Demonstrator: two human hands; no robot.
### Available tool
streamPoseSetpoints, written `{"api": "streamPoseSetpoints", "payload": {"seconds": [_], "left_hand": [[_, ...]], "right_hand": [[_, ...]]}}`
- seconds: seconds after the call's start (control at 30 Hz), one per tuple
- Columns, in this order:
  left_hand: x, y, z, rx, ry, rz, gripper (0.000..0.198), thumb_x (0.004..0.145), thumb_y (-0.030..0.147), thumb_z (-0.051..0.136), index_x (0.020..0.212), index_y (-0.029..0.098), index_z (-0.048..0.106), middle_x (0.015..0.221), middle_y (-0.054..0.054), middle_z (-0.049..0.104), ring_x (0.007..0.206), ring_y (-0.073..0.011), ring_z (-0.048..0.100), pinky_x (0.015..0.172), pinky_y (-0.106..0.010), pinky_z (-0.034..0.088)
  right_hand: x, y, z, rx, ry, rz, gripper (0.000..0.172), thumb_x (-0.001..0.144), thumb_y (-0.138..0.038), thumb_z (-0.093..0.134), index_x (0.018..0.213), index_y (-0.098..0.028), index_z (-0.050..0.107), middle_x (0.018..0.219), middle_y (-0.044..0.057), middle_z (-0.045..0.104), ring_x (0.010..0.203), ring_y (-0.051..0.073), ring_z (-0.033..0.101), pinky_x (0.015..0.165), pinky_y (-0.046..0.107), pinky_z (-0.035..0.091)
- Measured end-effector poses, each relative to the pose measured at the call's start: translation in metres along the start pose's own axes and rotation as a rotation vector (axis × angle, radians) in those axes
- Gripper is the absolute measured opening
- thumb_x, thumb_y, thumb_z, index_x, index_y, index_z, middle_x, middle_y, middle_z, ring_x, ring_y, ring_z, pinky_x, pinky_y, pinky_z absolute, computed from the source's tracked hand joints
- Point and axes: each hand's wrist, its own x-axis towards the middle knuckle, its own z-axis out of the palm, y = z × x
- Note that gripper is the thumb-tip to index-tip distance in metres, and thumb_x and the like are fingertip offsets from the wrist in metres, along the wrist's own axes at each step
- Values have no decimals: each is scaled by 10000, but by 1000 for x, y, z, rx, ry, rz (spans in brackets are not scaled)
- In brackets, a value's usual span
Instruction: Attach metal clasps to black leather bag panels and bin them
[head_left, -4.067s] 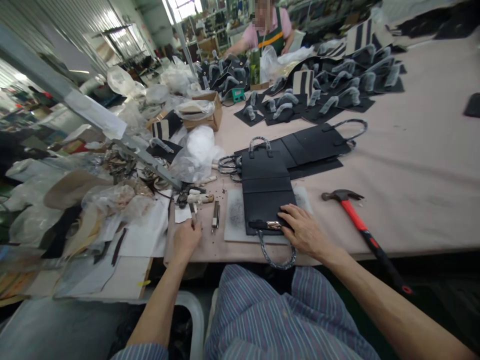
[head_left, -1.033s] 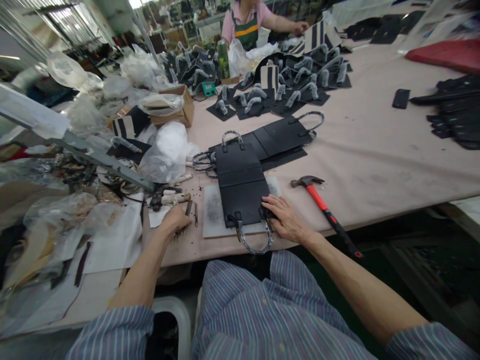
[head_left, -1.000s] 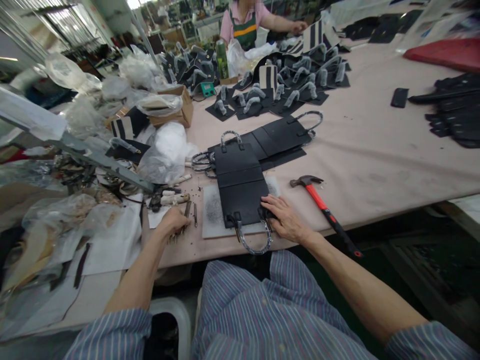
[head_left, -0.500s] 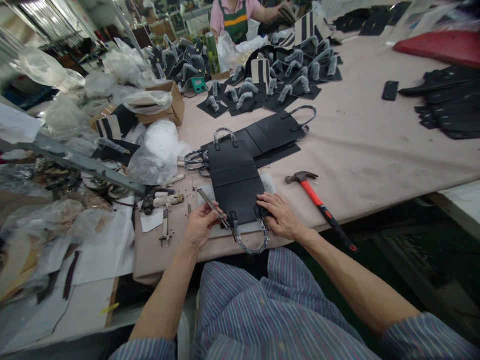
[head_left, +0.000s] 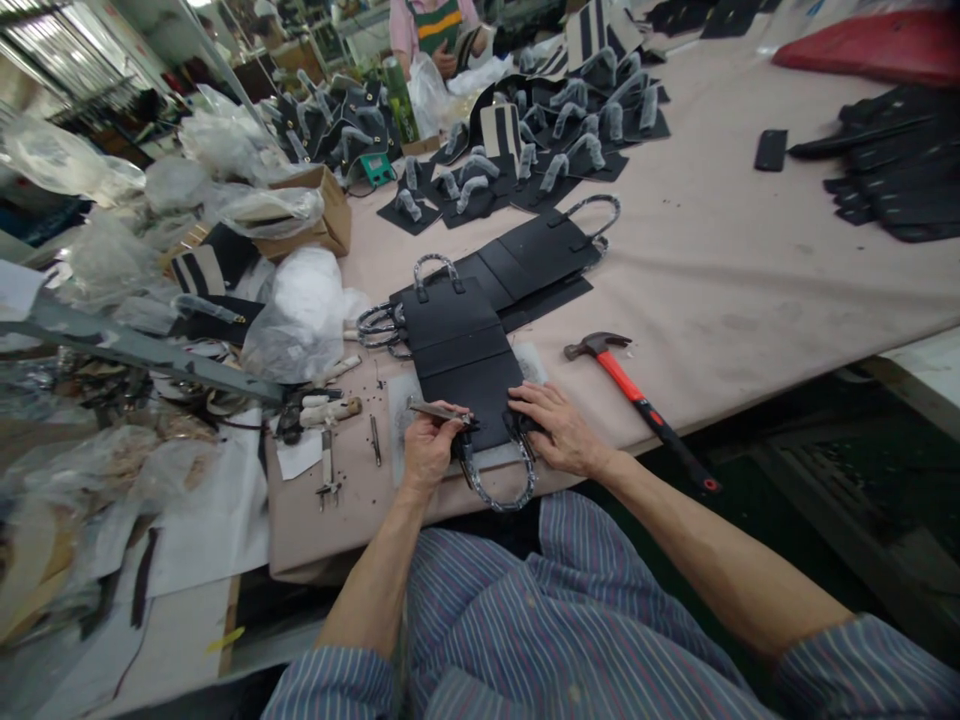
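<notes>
Left hand (head_left: pixel 429 452): closed around a thin metal tool (head_left: pixel 435 409), its tip at the lower left corner of the black bag panel (head_left: pixel 461 350)
Right hand (head_left: pixel 559 432): spread flat, gripping nothing, fingers pressing the panel's lower right corner beside the wrapped handle (head_left: pixel 499 492)
Black bag panel: lower centre of the frame, flat on a white pad (head_left: pixel 395 400), handle hanging over the table (head_left: pixel 712 290) edge
Hammer (head_left: pixel 637 400): right of the right hand, apart from it, red shaft
Small tools (head_left: pixel 327 468): loose on the table left of the left hand
Cardboard box (head_left: pixel 334 215): upper left, open, a clear plastic bag (head_left: pixel 266 208) bulging from it; contents cannot be told
Plastic sack (head_left: pixel 304 305): left of the panel, white material inside
</notes>
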Motion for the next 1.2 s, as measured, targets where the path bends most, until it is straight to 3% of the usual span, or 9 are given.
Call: {"api": "streamPoseSetpoints", "payload": {"seconds": [0.73, 1.0, 1.2], "left_hand": [[-1, 1, 1, 141, -35, 58, 130, 869, 272, 681, 956, 175, 676, 938, -48, 748, 886, -194, 737, 848, -324, 601], [-5, 5, 9, 414, -67, 278, 80, 897, 191, 624, 959, 196, 674, 922, -24, 737, 853, -161, 702, 824, -282, 559], [-6, -1, 16, 503, -26, 385, 87, 917, 171, 587, 974, 191, 649, 915, -26, 730, 826, -150, 701, 791, -261, 556]], "right_hand": [[1, -2, -3, 16, -2, 10, 612, 810, -137, 508, 1416, -206, 559, 1517, 112, 513, 1458, 319, 386, 1209, 608, 270], [1, -2, -2, 17, 1, 10, 593, 810, -150, 508, 1398, -196, 569, 1518, 110, 512, 1459, 319, 385, 1207, 608, 272], [0, -2, -3, 16, -3, 9, 591, 813, -148, 505, 1398, -200, 569, 1523, 105, 507, 1464, 310, 380, 1216, 597, 263]]}}
